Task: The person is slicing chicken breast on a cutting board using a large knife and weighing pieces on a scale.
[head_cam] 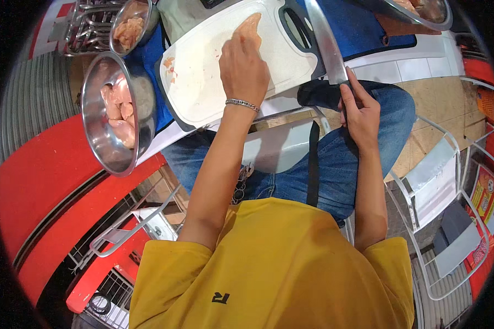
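A white cutting board (197, 78) with a dark grey rim and handle lies before me, slightly tilted in view. On its far part rests a raw chicken piece (252, 29), with my left hand (244, 68) over its near end; the fingers press down on it and partly hide it. My right hand (360, 113) grips a large kitchen knife (327, 45) by its dark handle, beyond the board's right edge. The broad blade points away from me, next to the board's handle and clear of the chicken. Small meat scraps (171, 70) stick to the board's left side.
A large steel bowl (91, 111) of chicken pieces (119, 107) stands left of the board. Behind it is a smaller steel bowl (148, 20) with cut meat. Another metal bowl (446, 20) stands at upper right. A blue mat (354, 37) lies under the board.
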Demonstrator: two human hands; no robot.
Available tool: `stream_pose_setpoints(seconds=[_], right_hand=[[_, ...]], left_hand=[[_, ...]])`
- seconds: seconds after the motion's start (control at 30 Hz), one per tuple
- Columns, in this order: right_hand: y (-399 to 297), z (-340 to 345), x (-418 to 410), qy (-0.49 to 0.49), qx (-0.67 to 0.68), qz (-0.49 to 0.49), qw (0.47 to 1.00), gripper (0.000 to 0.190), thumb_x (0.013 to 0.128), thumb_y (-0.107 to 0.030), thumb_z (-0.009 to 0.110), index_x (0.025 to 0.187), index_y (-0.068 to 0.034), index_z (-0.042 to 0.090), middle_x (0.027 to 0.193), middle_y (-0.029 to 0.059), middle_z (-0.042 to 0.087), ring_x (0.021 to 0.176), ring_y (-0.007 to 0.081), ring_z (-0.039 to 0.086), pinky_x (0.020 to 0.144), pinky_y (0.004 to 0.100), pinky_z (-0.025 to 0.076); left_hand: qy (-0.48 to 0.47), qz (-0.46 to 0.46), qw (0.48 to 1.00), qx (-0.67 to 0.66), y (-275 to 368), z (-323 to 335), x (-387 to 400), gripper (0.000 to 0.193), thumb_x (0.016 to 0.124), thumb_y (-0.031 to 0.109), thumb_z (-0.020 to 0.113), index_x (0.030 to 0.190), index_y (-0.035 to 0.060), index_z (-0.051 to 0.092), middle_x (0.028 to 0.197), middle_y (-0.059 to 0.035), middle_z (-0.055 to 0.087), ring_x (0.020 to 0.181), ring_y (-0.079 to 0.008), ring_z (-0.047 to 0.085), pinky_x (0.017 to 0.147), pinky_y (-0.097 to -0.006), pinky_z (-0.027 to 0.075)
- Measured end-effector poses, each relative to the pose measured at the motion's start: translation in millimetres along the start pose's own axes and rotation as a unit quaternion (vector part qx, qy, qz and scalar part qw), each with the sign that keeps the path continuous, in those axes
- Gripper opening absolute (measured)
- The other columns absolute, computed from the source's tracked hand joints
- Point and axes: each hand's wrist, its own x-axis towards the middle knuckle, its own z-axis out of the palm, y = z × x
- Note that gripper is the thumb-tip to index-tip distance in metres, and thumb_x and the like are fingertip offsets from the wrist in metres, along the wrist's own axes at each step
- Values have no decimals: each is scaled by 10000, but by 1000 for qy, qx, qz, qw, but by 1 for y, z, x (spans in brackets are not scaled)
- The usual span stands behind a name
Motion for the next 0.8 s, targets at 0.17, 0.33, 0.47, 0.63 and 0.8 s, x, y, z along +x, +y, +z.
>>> stream_pose_setpoints(seconds=[0.17, 0.33, 0.47, 0.63, 0.8], right_hand=[[1, -2, 6, -13, 56, 29, 998, 426, 977, -204, 675, 1391, -113, 626, 724, -8, 606, 593, 50, 496, 535, 243, 433], [-7, -6, 5, -21, 121, 67, 990, 427, 986, -213, 665, 1397, -108, 620, 686, -7, 575, 516, 37, 465, 464, 236, 386], [-6, -8, 6, -26, 144, 60, 987, 428, 991, -214, 658, 1400, -95, 613, 676, -8, 569, 490, 43, 467, 445, 237, 374], [-8, -10, 5, -35, 172, 62, 983, 442, 995, -219, 650, 1414, -88, 597, 675, -9, 561, 462, 46, 463, 430, 237, 364], [-9, -10, 5, -24, 149, 59, 987, 444, 999, -224, 643, 1418, -87, 592, 679, -8, 559, 461, 48, 462, 426, 235, 360]], left_hand=[[-80, -5, 994, 72, -16, -9, 18, 227, 786, 15, 663, 1002, 21, 594, 1033, -154, 594, 988, -359, 621, 813, -456, 540], [-73, 11, 997, 2, -40, -16, 46, 185, 827, 127, 698, 898, -41, 665, 830, -173, 702, 742, -344, 700, 638, -425, 565], [-274, -56, 933, -228, -99, -39, 87, 373, 857, 212, 786, 1092, -64, 699, 845, -132, 742, 709, -143, 699, 650, -283, 543], [-387, -15, 841, -377, -106, -86, 140, 179, 954, 112, 702, 1064, -30, 701, 864, -53, 732, 750, -92, 672, 675, -261, 527], [-349, 188, 902, -173, -73, -123, 168, 186, 977, 148, 674, 1131, 47, 699, 1005, -31, 746, 921, -132, 689, 864, -307, 536]])
